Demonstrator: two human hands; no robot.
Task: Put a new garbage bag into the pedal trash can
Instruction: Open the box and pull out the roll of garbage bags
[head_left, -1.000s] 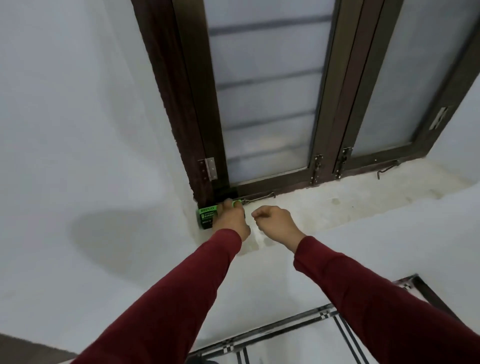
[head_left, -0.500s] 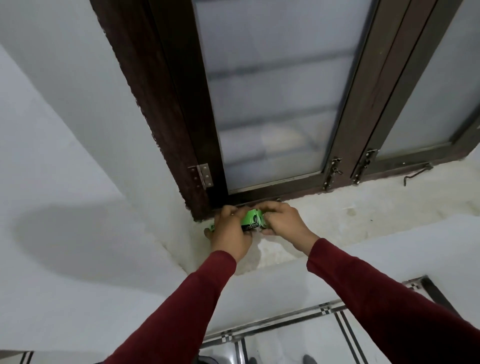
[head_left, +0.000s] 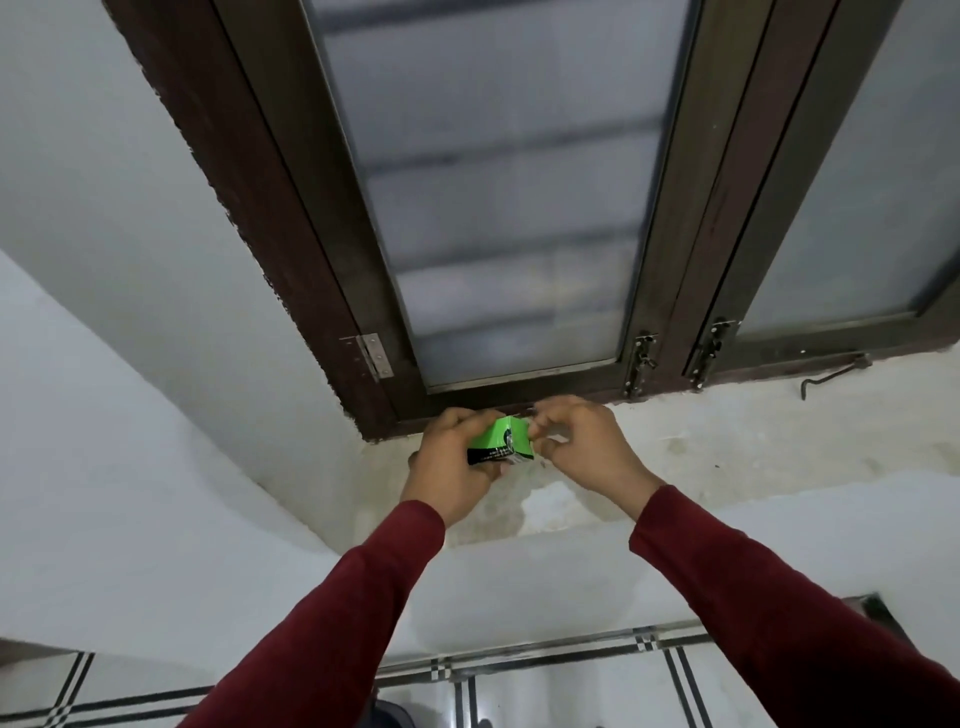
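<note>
Since half a second ago I see the green pack lifted a little clear of the sill and turned, its black-printed side now facing me; both hands stayed at centre frame. My left hand (head_left: 451, 467) grips the green garbage bag pack (head_left: 501, 442), fingers curled round its left end. My right hand (head_left: 582, 451) has fingertips pinched at the pack's right end; what they pinch is too small to tell. Pack sits mid-frame, just below the window frame (head_left: 291, 218), above the stained sill (head_left: 701, 457). Red sleeves (head_left: 332, 613) lower frame
</note>
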